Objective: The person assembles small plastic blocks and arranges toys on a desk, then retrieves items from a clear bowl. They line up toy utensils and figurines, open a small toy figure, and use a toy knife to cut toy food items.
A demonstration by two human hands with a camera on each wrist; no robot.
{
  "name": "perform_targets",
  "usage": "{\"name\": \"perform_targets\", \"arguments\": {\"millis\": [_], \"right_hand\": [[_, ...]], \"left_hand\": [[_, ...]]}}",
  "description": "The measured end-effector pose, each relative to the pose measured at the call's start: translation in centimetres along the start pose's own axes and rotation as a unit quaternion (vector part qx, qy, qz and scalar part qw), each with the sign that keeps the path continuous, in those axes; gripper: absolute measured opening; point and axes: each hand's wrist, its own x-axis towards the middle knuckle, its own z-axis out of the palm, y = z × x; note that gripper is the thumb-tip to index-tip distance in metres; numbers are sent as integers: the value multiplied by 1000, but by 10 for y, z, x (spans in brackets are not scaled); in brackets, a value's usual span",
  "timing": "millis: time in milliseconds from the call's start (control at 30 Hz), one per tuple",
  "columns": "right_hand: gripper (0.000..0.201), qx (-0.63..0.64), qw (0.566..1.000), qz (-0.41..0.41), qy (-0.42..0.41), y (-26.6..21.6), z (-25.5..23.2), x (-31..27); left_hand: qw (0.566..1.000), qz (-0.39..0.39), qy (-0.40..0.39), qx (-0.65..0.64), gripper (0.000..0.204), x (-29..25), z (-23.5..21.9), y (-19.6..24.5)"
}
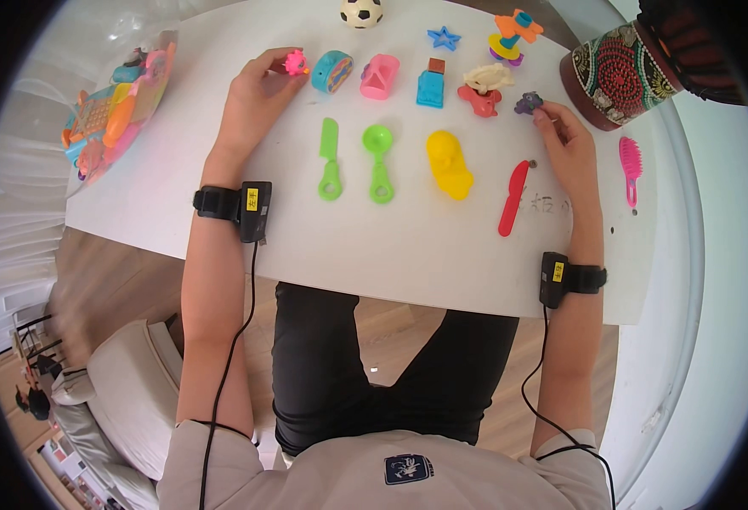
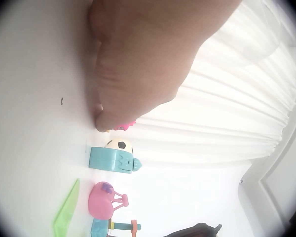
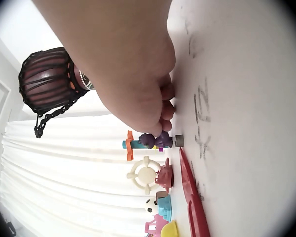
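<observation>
At the table's back left, the left hand (image 1: 259, 92) pinches a small pink toy (image 1: 295, 62) between thumb and fingers; the left wrist view shows only a bit of the pink toy (image 2: 124, 127) past the hand (image 2: 138, 69). A teal toy (image 1: 332, 71) stands just right of it. Over on the right, the right hand (image 1: 568, 144) holds a small dark purple figure (image 1: 528, 104) at its fingertips, its other fingers curled. In the right wrist view the purple figure (image 3: 157, 140) is at the tips of the hand (image 3: 133, 74), beside a small grey piece (image 3: 179, 141).
A pink bag toy (image 1: 379, 76), blue bottle (image 1: 430, 88), red toy (image 1: 480, 102) and soccer ball (image 1: 362, 12) lie farther back. Nearer are a green knife (image 1: 330, 161), green spoon (image 1: 378, 161), yellow toy (image 1: 449, 164) and red knife (image 1: 514, 197). A drum (image 1: 616, 75) stands back right.
</observation>
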Motion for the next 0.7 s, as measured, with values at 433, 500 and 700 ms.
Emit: {"name": "perform_targets", "arguments": {"millis": [433, 500, 700], "right_hand": [[31, -7, 1000, 20, 4, -8, 1, -6], [30, 2, 1000, -6, 10, -4, 1, -7], [37, -53, 995, -80, -22, -8, -19, -12]], "left_hand": [[1000, -4, -3, 5, 42, 1, 0, 4], [999, -33, 2, -28, 42, -1, 2, 1], [999, -10, 9, -47, 40, -4, -2, -1]]}}
